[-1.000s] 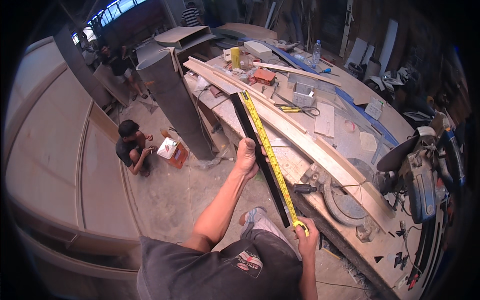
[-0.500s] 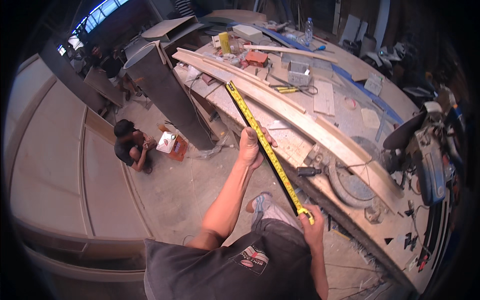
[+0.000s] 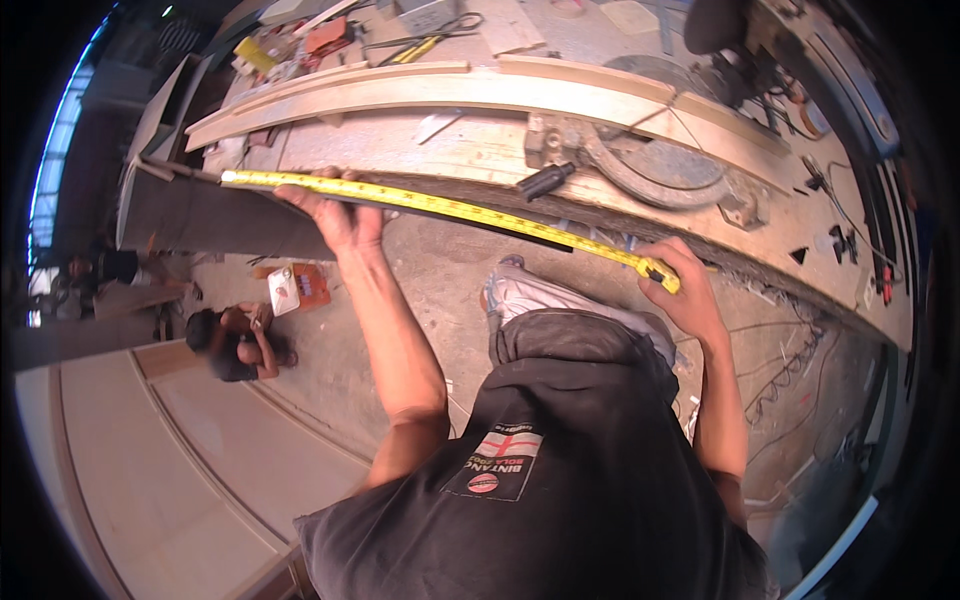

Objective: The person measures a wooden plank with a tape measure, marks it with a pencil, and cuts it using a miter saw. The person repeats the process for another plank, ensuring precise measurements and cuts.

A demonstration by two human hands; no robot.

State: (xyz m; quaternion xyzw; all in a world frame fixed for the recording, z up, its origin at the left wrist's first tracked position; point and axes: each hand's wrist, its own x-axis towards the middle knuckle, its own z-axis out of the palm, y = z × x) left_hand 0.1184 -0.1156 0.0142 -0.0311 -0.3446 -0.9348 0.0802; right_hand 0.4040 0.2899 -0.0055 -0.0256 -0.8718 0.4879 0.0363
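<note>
A yellow tape measure (image 3: 460,209) is drawn out beside the workbench's front edge, its blade running left to right. My right hand (image 3: 692,290) is closed around its case. Along the underside of the blade lies a thin black strip (image 3: 505,238), which stops short of the case. My left hand (image 3: 352,228) grips the strip and the blade together near the blade's far left end, thumb out to the left. Part of the strip is hidden behind that hand and the blade.
Long pale wood strips (image 3: 400,97) lie across the workbench (image 3: 330,150). A saw with a round metal base (image 3: 650,165) stands on its right part. Pliers (image 3: 420,45) lie farther back. At lower left a person (image 3: 240,340) crouches by an orange box (image 3: 312,284) near large wooden panels (image 3: 110,430).
My view has turned, so the tape measure and strip now run nearly level instead of steeply slanted. Both hands keep their holds, and the tape's case now sits beyond the strip's end.
</note>
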